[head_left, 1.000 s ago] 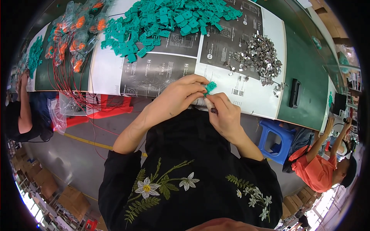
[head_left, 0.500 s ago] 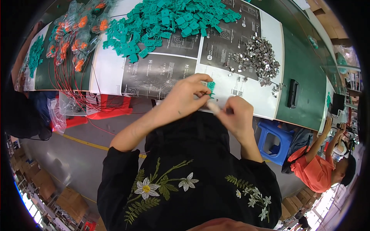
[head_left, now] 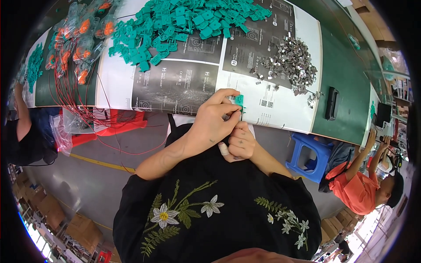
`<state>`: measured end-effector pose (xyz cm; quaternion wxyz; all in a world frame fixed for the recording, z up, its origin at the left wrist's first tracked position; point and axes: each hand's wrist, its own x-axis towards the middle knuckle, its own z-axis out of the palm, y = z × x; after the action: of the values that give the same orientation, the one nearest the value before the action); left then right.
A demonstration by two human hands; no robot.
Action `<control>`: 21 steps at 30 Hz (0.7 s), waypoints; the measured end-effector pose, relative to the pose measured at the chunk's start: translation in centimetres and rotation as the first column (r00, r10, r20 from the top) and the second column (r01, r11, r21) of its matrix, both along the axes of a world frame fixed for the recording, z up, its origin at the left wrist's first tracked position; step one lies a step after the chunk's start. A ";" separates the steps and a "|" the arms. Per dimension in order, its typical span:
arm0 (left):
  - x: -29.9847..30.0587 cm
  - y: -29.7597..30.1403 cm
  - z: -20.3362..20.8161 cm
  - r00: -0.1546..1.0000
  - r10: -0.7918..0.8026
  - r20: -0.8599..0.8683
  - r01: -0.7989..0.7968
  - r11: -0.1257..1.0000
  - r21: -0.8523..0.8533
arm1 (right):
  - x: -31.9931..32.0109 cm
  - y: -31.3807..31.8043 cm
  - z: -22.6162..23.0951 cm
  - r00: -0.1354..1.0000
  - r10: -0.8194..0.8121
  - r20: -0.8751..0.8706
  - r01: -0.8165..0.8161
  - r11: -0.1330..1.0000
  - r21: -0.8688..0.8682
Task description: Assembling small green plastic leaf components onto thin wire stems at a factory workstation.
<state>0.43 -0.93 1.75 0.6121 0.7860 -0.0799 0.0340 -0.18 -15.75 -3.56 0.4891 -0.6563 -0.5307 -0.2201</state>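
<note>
My left hand (head_left: 210, 120) pinches a small green plastic part (head_left: 239, 100) between its fingertips, just over the near edge of the table. Close below, my right hand (head_left: 241, 142) is closed with its fingers curled, touching or almost touching the left fingertips. A white wrap (head_left: 223, 149) covers one digit of the right hand. Whatever the right fingers grip, if anything, is hidden. Beyond both hands lies a large heap of similar green plastic parts (head_left: 171, 26). To the right of that heap is a pile of small shiny metal pieces (head_left: 298, 65).
Clear plastic pieces with orange parts (head_left: 83, 52) and trailing red wires (head_left: 79, 98) lie at the left. A black oblong object (head_left: 332, 104) rests on the green table surface (head_left: 342, 70). A blue stool (head_left: 309, 155) stands below, near a person in orange (head_left: 355, 190).
My right hand has moved left and nearer to me, up against the left hand, and its fingers have curled in. The left hand keeps the green part in nearly the same place.
</note>
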 end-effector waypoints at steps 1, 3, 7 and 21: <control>0.0 0.0 -0.1 1.000 0.003 0.007 -0.003 1.000 0.005 | 0.0 0.2 -0.2 1.000 -0.009 0.006 0.009 1.000 0.021; 0.1 0.0 -0.2 1.000 0.008 0.025 -0.008 1.000 0.017 | 0.0 0.9 -0.7 1.000 -0.018 0.010 0.018 0.999 0.046; 0.3 0.4 0.0 0.999 -0.021 0.032 0.020 0.999 0.027 | 0.0 1.2 0.3 1.000 -0.028 -0.005 0.028 0.997 0.072; 0.4 0.7 0.8 0.996 -0.086 0.010 0.085 0.992 0.095 | 3.6 -0.5 7.9 0.420 0.502 -0.756 0.140 0.787 0.600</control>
<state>0.83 -0.21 2.57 0.5747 0.8096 -0.1193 0.0096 3.46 -16.25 4.33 0.8889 -0.4210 -0.1678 0.0669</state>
